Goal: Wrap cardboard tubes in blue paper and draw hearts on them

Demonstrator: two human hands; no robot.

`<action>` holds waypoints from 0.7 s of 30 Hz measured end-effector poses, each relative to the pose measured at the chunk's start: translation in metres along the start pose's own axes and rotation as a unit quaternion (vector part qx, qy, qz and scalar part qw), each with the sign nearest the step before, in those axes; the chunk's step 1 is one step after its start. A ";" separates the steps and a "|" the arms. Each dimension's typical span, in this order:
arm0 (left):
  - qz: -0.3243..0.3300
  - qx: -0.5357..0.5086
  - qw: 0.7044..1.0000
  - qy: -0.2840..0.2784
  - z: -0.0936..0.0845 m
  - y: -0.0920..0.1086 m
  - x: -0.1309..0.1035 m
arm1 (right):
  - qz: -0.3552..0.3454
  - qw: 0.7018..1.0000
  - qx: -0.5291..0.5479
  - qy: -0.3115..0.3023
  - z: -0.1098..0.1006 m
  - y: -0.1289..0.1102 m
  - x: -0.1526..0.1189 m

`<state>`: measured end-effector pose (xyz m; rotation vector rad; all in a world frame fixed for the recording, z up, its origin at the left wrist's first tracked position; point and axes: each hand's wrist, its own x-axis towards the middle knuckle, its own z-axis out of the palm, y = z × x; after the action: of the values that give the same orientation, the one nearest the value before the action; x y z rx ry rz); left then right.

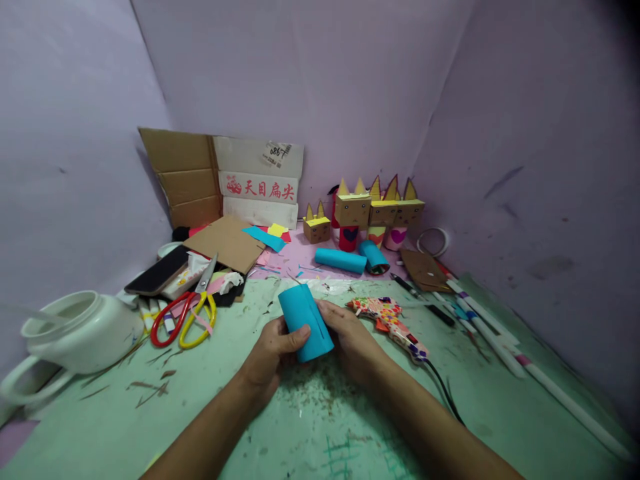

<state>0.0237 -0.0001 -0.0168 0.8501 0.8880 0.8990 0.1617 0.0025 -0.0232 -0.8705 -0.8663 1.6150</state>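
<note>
The hands grip a blue tube between them, its long axis running far left to near right, both about equally near

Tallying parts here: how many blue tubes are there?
3: held tube, in left hand and right hand; long tube, before the cardboard figures; third tube, just right of it. More may be hidden.

To your left, scissors lie between a teapot and the table's middle; a phone sits behind them. A glue gun lies right, box-headed figures stand behind it.
</note>
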 end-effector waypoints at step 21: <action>0.088 0.006 0.984 0.153 -0.007 0.002 0.001 | -0.061 0.739 -0.589 0.320 -0.103 -0.060 -0.035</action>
<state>0.0174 0.0027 -0.0176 0.8218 1.0968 1.2026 0.2854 -0.0102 -0.0155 -2.0227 -1.3579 0.3586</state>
